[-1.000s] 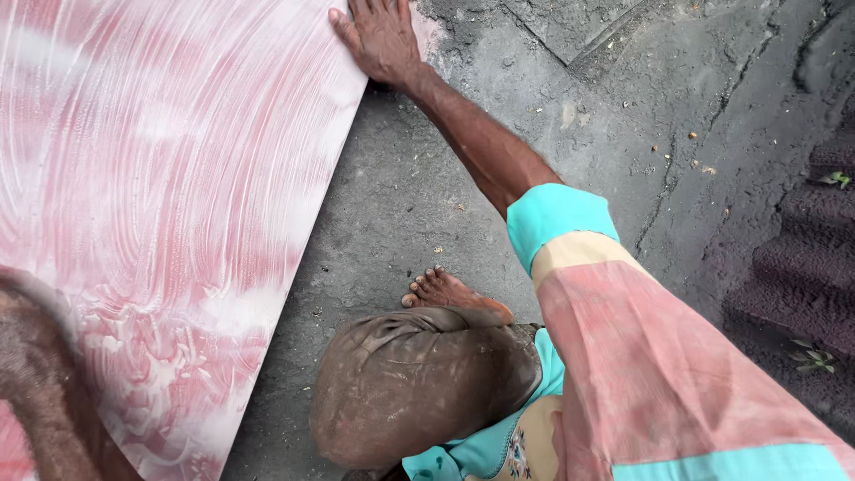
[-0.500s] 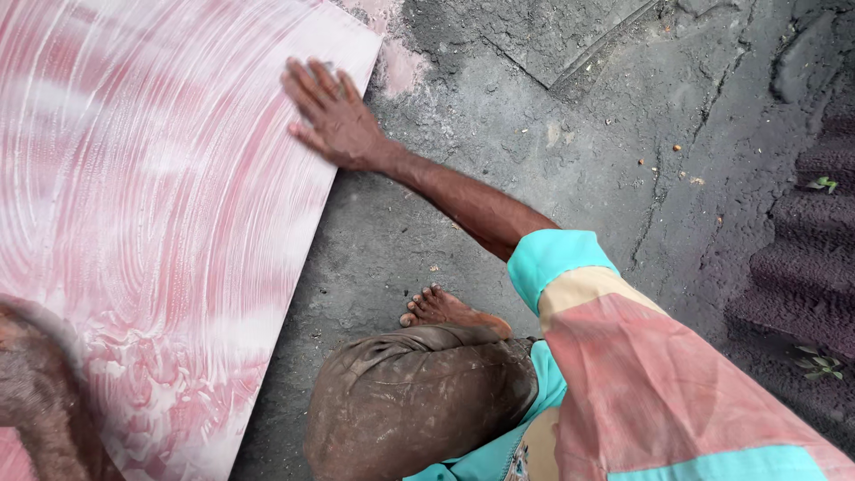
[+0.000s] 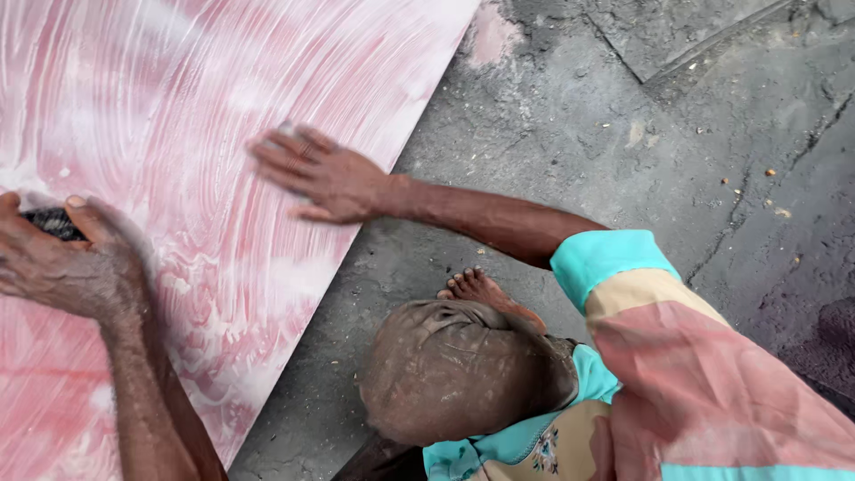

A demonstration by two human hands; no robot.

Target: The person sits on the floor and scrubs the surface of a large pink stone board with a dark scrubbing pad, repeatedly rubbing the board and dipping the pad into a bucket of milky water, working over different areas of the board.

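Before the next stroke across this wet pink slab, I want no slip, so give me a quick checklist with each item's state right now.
1. Left hand has a grip on the dark rubbing block: ok, fingers wrap it, though most of the block is hidden.
2. Right hand is flat on the pink slab: ok, palm down with fingers spread, slightly blurred.
3. Slab surface is wet all over: ok, white streaky film covers it.
4. Bare foot is off the slab: ok, it stands on the grey concrete ground.
5. Slab sits firmly: cannot tell, its underside is hidden.
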